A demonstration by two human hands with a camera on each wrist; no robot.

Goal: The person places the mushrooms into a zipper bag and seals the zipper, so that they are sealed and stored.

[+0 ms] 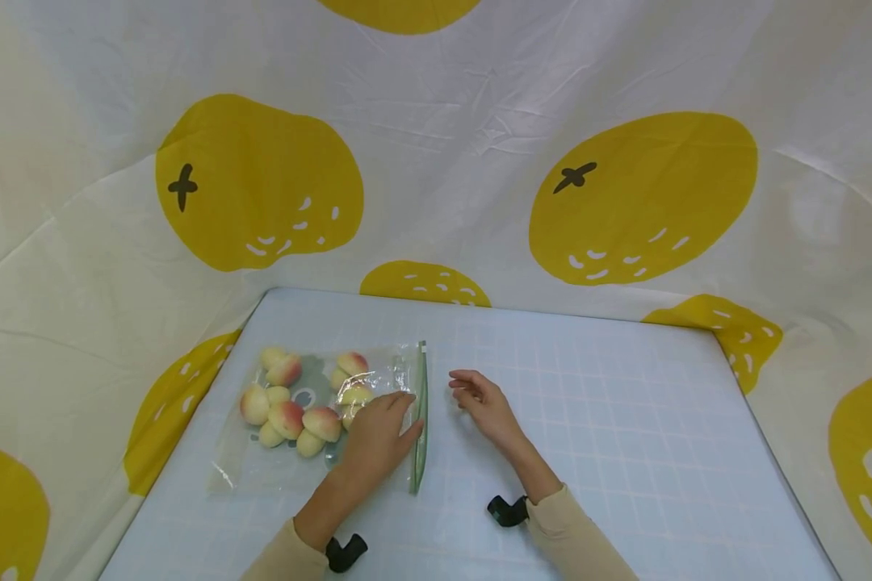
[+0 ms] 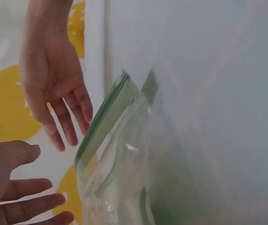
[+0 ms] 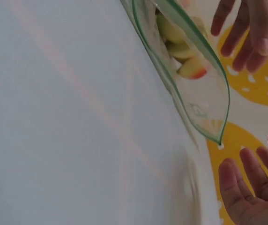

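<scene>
A clear zip bag [image 1: 254, 468] with a green zip strip [image 1: 421, 452] along its right edge lies on the table. Several rounded, mushroom-like pieces [image 1: 322, 423], cream with red-blushed caps, are inside it. In the right wrist view the mouth of the bag [image 3: 213, 103] gapes. My left hand [image 1: 378, 436] hovers over the bag's right part, fingers extended towards the zip strip and holding nothing. To the right of the strip, my right hand [image 1: 487, 407] hangs apart from the bag with relaxed, slightly bent fingers. The left wrist view shows both empty hands beside the green strip [image 2: 103, 117].
The table [image 1: 610, 420] has a pale cover with a faint grid. A white cloth [image 1: 443, 161] with large yellow fruit shapes hangs behind and at the sides. Small black fittings [image 1: 507, 511] sit at both wrists.
</scene>
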